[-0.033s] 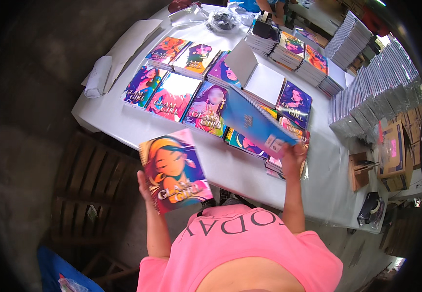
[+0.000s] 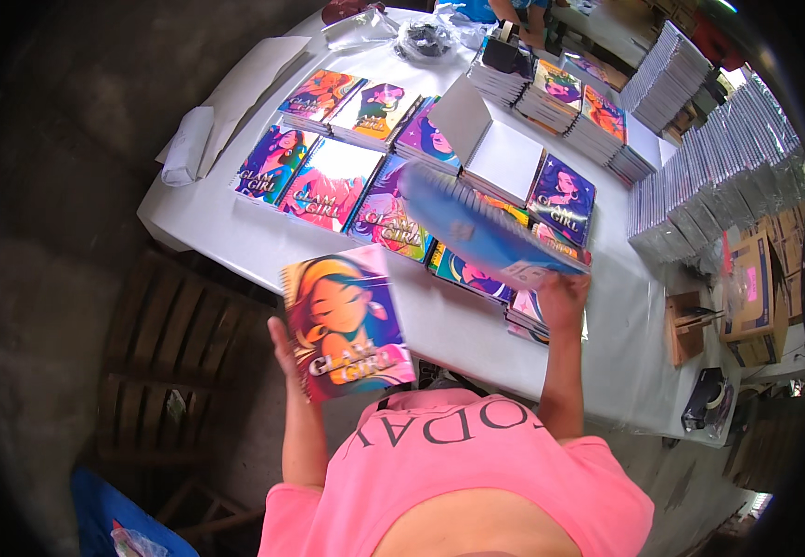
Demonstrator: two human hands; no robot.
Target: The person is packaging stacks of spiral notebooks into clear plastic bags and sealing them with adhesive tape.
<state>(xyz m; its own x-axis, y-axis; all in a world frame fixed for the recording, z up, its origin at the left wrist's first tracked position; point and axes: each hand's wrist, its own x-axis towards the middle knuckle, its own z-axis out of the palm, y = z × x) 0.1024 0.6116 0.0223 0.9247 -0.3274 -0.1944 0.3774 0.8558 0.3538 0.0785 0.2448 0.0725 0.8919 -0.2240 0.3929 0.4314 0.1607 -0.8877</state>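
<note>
Holding a notebook point(image 2: 347, 320) with an orange-haired cartoon cover, the left hand point(image 2: 282, 345) gripped it by its left edge, off the near edge of the white table point(image 2: 203, 218). The right hand point(image 2: 560, 297) clasped a blue notebook point(image 2: 476, 227) tilted over the stacks on that table. A clean job probably meant keeping each cover flat and setting it squarely on its matching pile.

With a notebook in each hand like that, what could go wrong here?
The right hand holds a blue notebook by one corner, tilted over the stacks; it might slip and knock the rows of notebooks askew. The left hand grips the orange-cover notebook off the table's edge, so a drop would likely land on the floor. The tall stacks at the right lean and could slide.
</note>
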